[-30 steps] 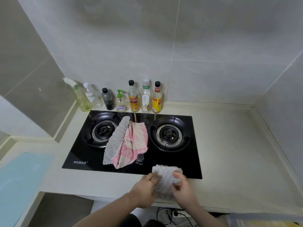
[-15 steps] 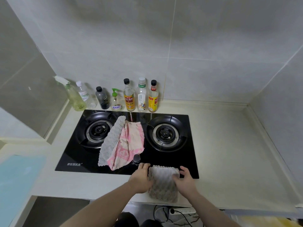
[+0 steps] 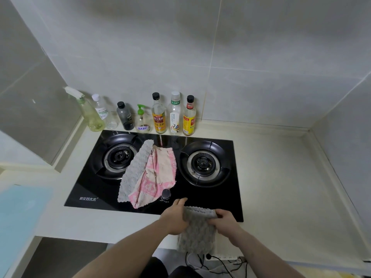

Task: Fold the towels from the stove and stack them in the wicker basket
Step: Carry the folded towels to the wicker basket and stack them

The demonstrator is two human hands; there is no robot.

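At six o'clock in our view we hold a folded grey towel (image 3: 197,229) at the front edge of the bench (image 3: 281,197), its upper edge over the front rim of the black gas stove (image 3: 84,187) and its lower part hanging past the bench edge. Our left hand (image 3: 174,218) grips the towel's left side, fingers curled around the cloth with the thumb stretched toward twelve o'clock; our right hand (image 3: 225,219) pinches the upper right corner, fingers bent over the fold. On the stove, between the left burner (image 3: 118,157) and the right burner (image 3: 203,163), lie two more towels touching each other: a grey one (image 3: 133,169) at the ten o'clock side and a pink and cream one (image 3: 155,175) partly overlapping it. A stove knob (image 3: 166,194) sits just beside the pink towel's lower edge. Along the wall at twelve o'clock stands a row of bottles (image 3: 158,115), with a spray bottle (image 3: 88,109) at its left end. A pale blue sheet (image 3: 18,217) lies at nine o'clock. The wicker basket is outside our view.
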